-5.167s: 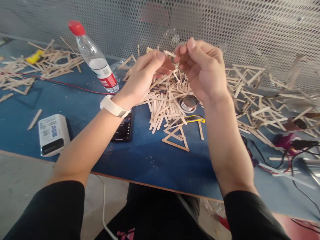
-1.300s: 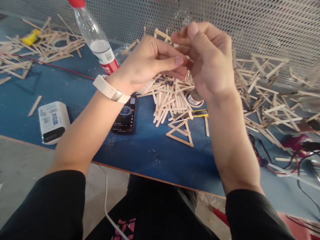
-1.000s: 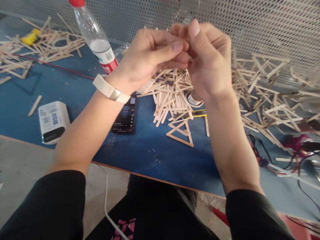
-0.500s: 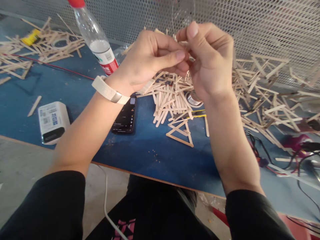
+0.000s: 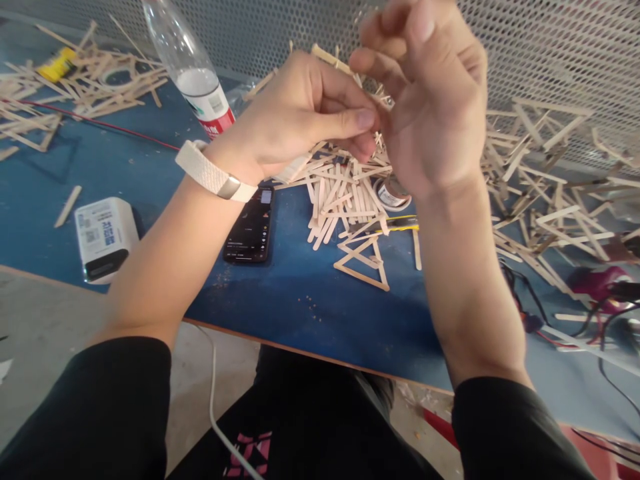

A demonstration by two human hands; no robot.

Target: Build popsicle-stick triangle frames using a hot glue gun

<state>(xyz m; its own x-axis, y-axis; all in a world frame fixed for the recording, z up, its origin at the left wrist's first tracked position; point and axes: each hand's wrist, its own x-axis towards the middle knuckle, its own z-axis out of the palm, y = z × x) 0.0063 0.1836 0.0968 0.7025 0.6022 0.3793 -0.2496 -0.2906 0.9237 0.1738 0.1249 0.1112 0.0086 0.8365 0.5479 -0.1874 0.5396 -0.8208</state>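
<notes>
My left hand (image 5: 325, 113), with a pale woven band (image 5: 215, 171) on its wrist, is raised over a pile of flat wooden sticks (image 5: 340, 193). Its thumb and fingers are pinched together; whatever lies between them is hidden. Beside its fingertips, my right hand (image 5: 435, 100) is held up with its fingers apart, slightly blurred, and no object shows in it. Below the hands, several joined sticks form a triangular frame (image 5: 361, 277) on the blue table (image 5: 300, 287). Close to that frame lie a yellow-edged cutter (image 5: 397, 225) and a small roll (image 5: 391, 193).
A phone (image 5: 250, 233) lies left of the sticks, with a plastic bottle (image 5: 197, 83) behind it. Farther left stand a white box-shaped device (image 5: 106, 237) and another stick heap (image 5: 113, 83) with a yellow item (image 5: 57, 65). Stick structures (image 5: 550, 187) and dark cables (image 5: 605, 320) fill the right.
My right hand has moved up and to the right, its fingers parting from those of my left hand. The left hand keeps its pinch almost in place.
</notes>
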